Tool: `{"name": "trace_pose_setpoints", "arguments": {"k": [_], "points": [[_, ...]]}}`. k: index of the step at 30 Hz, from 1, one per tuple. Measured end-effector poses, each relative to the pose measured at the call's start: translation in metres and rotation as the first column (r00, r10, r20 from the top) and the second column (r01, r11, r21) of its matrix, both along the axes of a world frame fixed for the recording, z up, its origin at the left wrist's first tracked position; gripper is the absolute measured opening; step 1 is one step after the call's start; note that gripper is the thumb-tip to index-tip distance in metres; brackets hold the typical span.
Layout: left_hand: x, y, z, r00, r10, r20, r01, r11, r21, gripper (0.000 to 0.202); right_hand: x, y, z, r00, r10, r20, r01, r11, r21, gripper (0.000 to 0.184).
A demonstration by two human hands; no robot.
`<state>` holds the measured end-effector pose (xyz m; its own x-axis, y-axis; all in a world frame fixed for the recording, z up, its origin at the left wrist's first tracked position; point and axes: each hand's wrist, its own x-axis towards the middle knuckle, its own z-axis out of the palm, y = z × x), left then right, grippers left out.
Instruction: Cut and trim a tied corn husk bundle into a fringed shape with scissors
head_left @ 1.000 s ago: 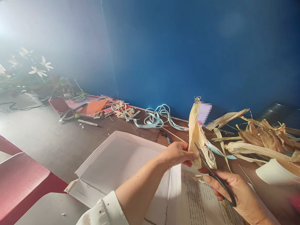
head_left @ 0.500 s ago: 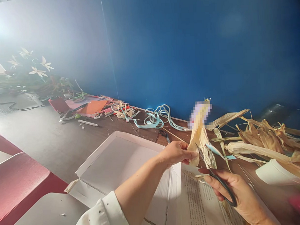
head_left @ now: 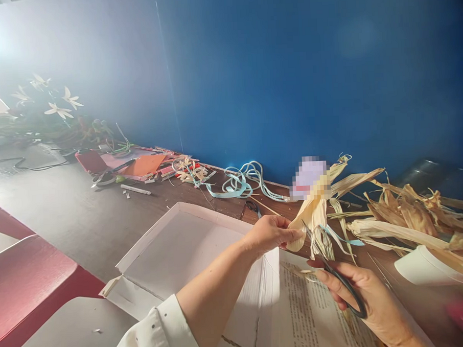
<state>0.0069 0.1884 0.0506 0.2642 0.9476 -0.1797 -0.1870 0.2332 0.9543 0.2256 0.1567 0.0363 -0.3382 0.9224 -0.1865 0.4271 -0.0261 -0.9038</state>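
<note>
My left hand (head_left: 270, 234) pinches the lower end of a pale dried corn husk (head_left: 315, 203), which leans up and to the right over the table. My right hand (head_left: 362, 298) grips black-handled scissors (head_left: 336, 276), fingers through the loops, blades pointing up into the husk's lower edge beside my left fingertips. A frayed husk curl and a light blue ribbon strip (head_left: 339, 236) hang beside the blades. Printed paper (head_left: 314, 313) lies under both hands.
An open white cardboard box (head_left: 181, 252) lies left of my hands. A pile of dried husks (head_left: 410, 217) and a white cup (head_left: 427, 267) sit at right. Blue ribbon (head_left: 241, 180), coloured paper scraps (head_left: 142, 164) and white flowers (head_left: 55, 102) line the blue wall. Red seats (head_left: 29, 284) stand at left.
The husk's upper end has swung from nearly upright to leaning right as my left hand turned it. The scissors hand has stayed nearly still.
</note>
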Motion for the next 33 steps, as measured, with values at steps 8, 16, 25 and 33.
{"name": "trace_pose_setpoints", "arguments": {"k": [8,16,25,33], "points": [[0.002,0.004,-0.008,0.999,0.052,-0.015,-0.052,0.998,0.03,0.039,0.001,0.001,-0.002,0.999,0.027,0.022,-0.027,0.999,0.026,0.049],[0.002,0.003,-0.006,0.997,0.067,-0.025,-0.066,0.997,0.036,0.028,0.007,0.007,-0.012,0.993,0.096,0.074,-0.098,0.995,0.018,0.059],[0.008,-0.001,-0.007,0.995,0.068,-0.068,-0.066,0.997,0.025,0.024,-0.015,-0.007,0.006,1.0,0.0,-0.025,0.001,0.999,0.041,0.051],[0.006,-0.001,-0.005,0.998,0.036,-0.043,-0.034,0.999,0.032,0.027,-0.015,-0.009,0.007,0.999,-0.023,-0.025,0.024,0.998,0.057,0.051]]}}
